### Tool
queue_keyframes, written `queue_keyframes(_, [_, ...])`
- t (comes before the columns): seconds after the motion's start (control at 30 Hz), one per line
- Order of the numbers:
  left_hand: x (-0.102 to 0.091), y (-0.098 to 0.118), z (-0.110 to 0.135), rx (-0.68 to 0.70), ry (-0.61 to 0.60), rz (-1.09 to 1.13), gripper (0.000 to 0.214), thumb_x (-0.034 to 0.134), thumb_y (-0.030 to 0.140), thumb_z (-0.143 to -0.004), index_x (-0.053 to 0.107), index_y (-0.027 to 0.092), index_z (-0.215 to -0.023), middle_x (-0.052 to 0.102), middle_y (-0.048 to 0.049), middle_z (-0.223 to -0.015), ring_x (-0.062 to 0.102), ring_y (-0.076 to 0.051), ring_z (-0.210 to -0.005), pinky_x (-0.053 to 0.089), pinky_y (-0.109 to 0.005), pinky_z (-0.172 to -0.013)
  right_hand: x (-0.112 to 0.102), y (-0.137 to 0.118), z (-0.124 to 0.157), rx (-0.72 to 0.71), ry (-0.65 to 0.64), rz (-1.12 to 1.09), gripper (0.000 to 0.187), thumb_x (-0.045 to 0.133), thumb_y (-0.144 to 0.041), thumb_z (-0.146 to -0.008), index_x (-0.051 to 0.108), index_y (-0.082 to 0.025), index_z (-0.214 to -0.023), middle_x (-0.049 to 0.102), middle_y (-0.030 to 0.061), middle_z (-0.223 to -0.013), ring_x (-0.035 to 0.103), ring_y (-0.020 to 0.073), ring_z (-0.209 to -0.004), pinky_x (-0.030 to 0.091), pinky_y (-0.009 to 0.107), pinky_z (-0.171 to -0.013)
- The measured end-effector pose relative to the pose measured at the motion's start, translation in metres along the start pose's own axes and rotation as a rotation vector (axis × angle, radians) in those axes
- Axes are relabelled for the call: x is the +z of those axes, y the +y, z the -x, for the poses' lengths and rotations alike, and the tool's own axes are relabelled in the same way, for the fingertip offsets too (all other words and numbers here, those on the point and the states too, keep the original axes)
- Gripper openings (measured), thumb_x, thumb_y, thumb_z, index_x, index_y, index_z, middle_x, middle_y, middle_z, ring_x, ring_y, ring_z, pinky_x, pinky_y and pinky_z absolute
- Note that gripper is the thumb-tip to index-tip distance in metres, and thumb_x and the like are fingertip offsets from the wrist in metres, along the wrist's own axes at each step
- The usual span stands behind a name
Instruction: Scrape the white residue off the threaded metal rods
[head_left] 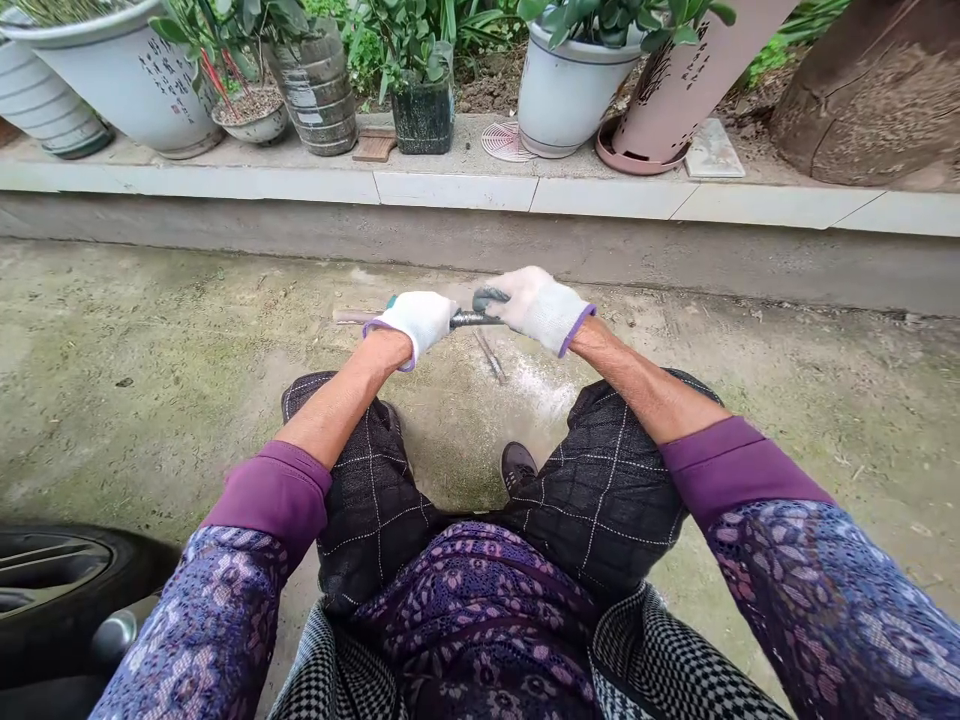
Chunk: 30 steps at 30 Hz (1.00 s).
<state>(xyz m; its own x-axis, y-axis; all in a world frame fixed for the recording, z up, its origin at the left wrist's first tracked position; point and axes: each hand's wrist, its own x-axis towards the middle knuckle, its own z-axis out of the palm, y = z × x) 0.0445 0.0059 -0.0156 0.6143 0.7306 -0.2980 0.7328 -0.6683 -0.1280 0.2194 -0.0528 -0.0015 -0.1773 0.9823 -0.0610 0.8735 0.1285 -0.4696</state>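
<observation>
Concrete ground, patched with green, is bordered by a low tiled ledge outdoors. Near the foot of the ledge, a dark rod is held roughly level above the ground between two gloved hands. By the left hand, the rod is gripped with the fingers curled closely around it. By the right hand, the other side is held; its fingers are bent over the rod, but the underside of the grip is hidden. Between the gloves, a short, shiny, ribbed-looking stretch is left exposed. Past the left hand, a pale brown end is seen sticking out; whether it belongs to the same rod cannot be told.

Judged by shape and shine, the rod is probably stiff, fairly light and not easily broken. Its surface may be slippery, so a firm hold is best taken on either side of the ribbed stretch.

Below the hands, a thin stick is laid on the ground beside scattered white powder. Farther out, a white pot and a pink pot are set on the ledge, both near plants.
</observation>
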Motion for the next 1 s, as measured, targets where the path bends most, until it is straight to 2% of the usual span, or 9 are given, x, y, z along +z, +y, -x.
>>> queue_keyframes(0.1, [-0.005, 0.008, 0.007, 0.061, 0.002, 0.028, 0.037, 0.045, 0.032, -0.089, 0.072, 0.02, -0.11, 0.073, -0.013, -0.087, 0.07, -0.027, -0.083, 0.049, -0.034, -0.071, -0.004, 0.01, -0.007, -0.002, 0.077, -0.013, 0.026, 0.054, -0.025, -0.084, 0.077, -0.017, -0.094, 0.072, 0.0041, -0.083, 0.059, 0.0144, -0.072, 0.039, 0.026, -0.062])
queue_keyframes(0.27, [-0.018, 0.01, 0.018, 0.096, 0.031, 0.145, 0.039, 0.045, 0.044, -0.088, 0.073, 0.023, -0.104, 0.074, -0.0093, -0.091, 0.067, -0.022, -0.079, 0.046, -0.03, -0.07, -0.005, 0.007, -0.01, 0.13, -0.01, -0.308, 0.025, 0.054, -0.015, -0.079, 0.075, -0.013, -0.09, 0.062, 0.0012, -0.066, 0.047, 0.0076, -0.049, 0.038, 0.022, -0.047])
queue_keyframes(0.47, [-0.016, 0.001, 0.019, 0.09, 0.141, 0.37, 0.037, 0.05, 0.043, -0.084, 0.074, 0.019, -0.1, 0.069, -0.0032, -0.077, 0.059, -0.016, -0.067, 0.043, -0.027, -0.065, -0.003, 0.0, -0.007, 0.188, 0.016, -0.588, 0.016, 0.057, -0.012, -0.078, 0.073, -0.011, -0.084, 0.057, -0.0003, -0.056, 0.043, 0.0066, -0.042, 0.036, 0.021, -0.04])
queue_keyframes(0.57, [-0.013, -0.003, 0.016, 0.095, 0.232, 0.552, 0.037, 0.054, 0.043, -0.081, 0.073, 0.015, -0.097, 0.065, -0.0002, -0.073, 0.053, -0.013, -0.065, 0.041, -0.024, -0.062, 0.003, -0.001, -0.007, 0.225, 0.027, -0.614, 0.016, 0.057, -0.013, -0.079, 0.072, -0.011, -0.085, 0.06, 0.0009, -0.057, 0.045, 0.0071, -0.042, 0.036, 0.021, -0.039])
queue_keyframes(0.67, [-0.012, -0.006, 0.01, 0.06, 0.282, 0.645, 0.04, 0.055, 0.046, -0.081, 0.072, 0.012, -0.093, 0.064, -0.0001, -0.072, 0.051, -0.012, -0.063, 0.04, -0.023, -0.059, 0.009, -0.004, -0.005, 0.224, 0.039, -0.529, 0.017, 0.057, -0.019, -0.083, 0.071, -0.01, -0.084, 0.065, 0.0049, -0.065, 0.048, 0.0076, -0.044, 0.038, 0.022, -0.041])
queue_keyframes(0.77, [-0.013, -0.009, 0.005, -0.03, 0.251, 0.536, 0.036, 0.054, 0.042, -0.082, 0.072, 0.012, -0.091, 0.065, -0.0028, -0.072, 0.054, -0.014, -0.064, 0.041, -0.025, -0.06, 0.01, -0.008, 0.0, 0.095, 0.034, -0.337, 0.019, 0.056, -0.022, -0.085, 0.073, -0.013, -0.087, 0.069, 0.0056, -0.072, 0.053, 0.0093, -0.052, 0.04, 0.023, -0.049])
queue_keyframes(0.9, [-0.011, -0.01, 0.002, -0.149, 0.132, 0.216, 0.033, 0.047, 0.031, -0.087, 0.073, 0.016, -0.101, 0.071, -0.0106, -0.08, 0.066, -0.022, -0.075, 0.047, -0.031, -0.068, 0.01, -0.012, 0.007, -0.039, -0.034, -0.172, 0.02, 0.058, -0.026, -0.084, 0.075, -0.018, -0.09, 0.071, 0.0025, -0.075, 0.058, 0.0131, -0.063, 0.04, 0.025, -0.056])
queue_keyframes(1.0, [-0.005, -0.006, 0.003, -0.114, 0.08, 0.027, 0.036, 0.043, 0.022, -0.088, 0.072, 0.017, -0.108, 0.073, -0.0157, -0.088, 0.07, -0.028, -0.087, 0.049, -0.036, -0.074, 0.006, -0.01, 0.006, -0.08, -0.01, -0.095, 0.023, 0.057, -0.03, -0.084, 0.076, -0.017, -0.087, 0.071, 0.0023, -0.076, 0.059, 0.0148, -0.066, 0.04, 0.027, -0.06])
